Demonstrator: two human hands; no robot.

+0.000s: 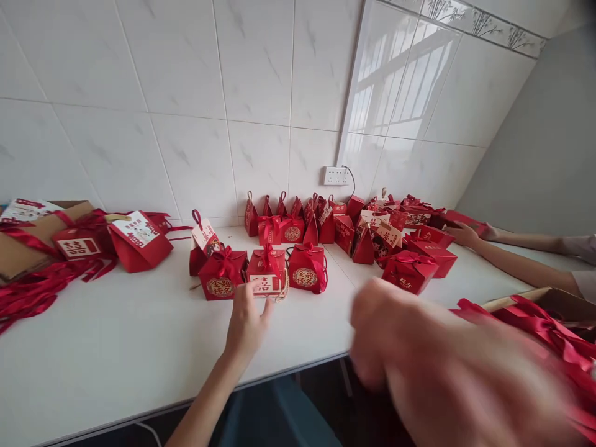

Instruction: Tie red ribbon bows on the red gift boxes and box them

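Three red gift boxes with ribbon bows stand side by side near the table's front. My left hand (pixel 246 316) is in front of the middle gift box (pixel 274 264), with thumb and fingers apart near its white label; I cannot tell whether they touch it. The left gift box (pixel 222 261) and the right gift box (pixel 305 273) bear round gold emblems. A taller pointed gift box (pixel 203 241) with a tag stands behind the left one. My right hand (pixel 419 347), large and smeared by motion, crosses the right foreground; its fingers are unclear.
Many red boxes (pixel 326 223) crowd the back by the wall socket (pixel 336 176). On the left lie red ribbons (pixel 32 304) and a cardboard box (pixel 28 248). Another person's hands (pixel 460 236) hold a red box at right. An open carton (pixel 554 298) with ribbons stands near right.
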